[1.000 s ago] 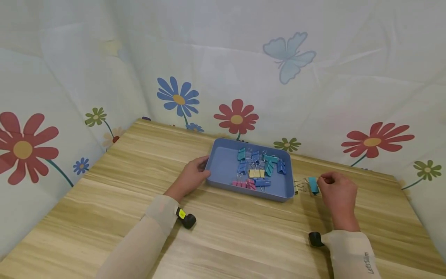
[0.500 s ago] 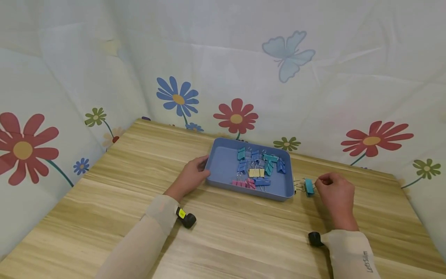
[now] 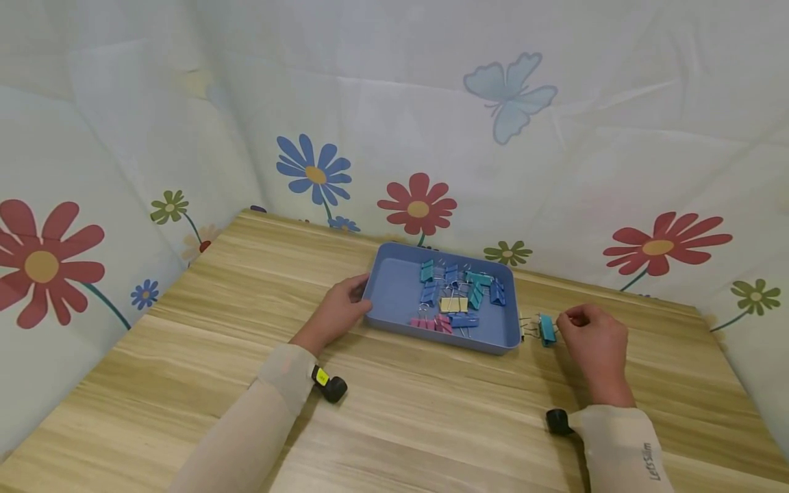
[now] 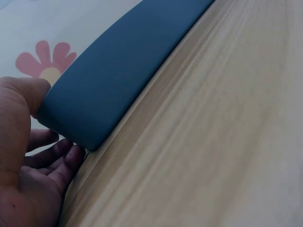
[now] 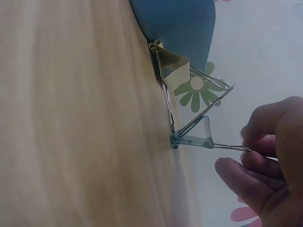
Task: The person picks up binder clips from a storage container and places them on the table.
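Note:
At the left end of a blue tray (image 3: 394,284), my left hand (image 3: 335,311) grips the corner. In the left wrist view its fingers (image 4: 73,158) lie at the tray's lower edge. My right hand (image 3: 598,346) pinches the wire handle of a teal binder clip (image 3: 546,329) just right of the tray. A pale yellow binder clip (image 5: 175,73) stands between that clip and the tray wall. Its wire handles reach toward the teal clip's, and they overlap in the right wrist view. The palm side of my right hand is hidden from the head view.
Inside the tray lie several binder clips, among them a yellow clip (image 3: 454,305), a pink clip (image 3: 422,324) and a blue clip (image 3: 464,321), mostly toward the right. A flower-print curtain (image 3: 394,103) hangs behind the wooden table (image 3: 394,404).
My right hand has brought the teal binder clip slightly left, closer to the yellow clip, and turned it; in the last half second it barely moves. My left hand and the tray stay put.

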Motion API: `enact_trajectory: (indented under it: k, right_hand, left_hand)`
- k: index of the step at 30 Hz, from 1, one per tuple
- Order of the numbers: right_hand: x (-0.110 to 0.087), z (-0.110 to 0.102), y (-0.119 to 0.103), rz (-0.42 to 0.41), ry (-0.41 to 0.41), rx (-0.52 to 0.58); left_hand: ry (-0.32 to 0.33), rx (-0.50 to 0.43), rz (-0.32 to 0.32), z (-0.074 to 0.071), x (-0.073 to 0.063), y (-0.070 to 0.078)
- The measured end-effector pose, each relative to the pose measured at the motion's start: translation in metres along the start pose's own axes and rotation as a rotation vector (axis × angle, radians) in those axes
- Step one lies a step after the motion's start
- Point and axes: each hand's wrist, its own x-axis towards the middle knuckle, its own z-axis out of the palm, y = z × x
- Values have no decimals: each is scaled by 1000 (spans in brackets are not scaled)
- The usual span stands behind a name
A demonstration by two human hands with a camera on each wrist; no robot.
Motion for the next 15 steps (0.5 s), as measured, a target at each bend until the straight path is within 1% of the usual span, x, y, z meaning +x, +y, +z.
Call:
enact_trajectory:
  k: [8,15]
  right_hand:
    - [1,0,0,33,1,0]
    - [1,0,0,36,11,6]
  left_hand:
    - [-4,-6,8,0,1,-1]
    - [-5,-16,13,0,4,-5]
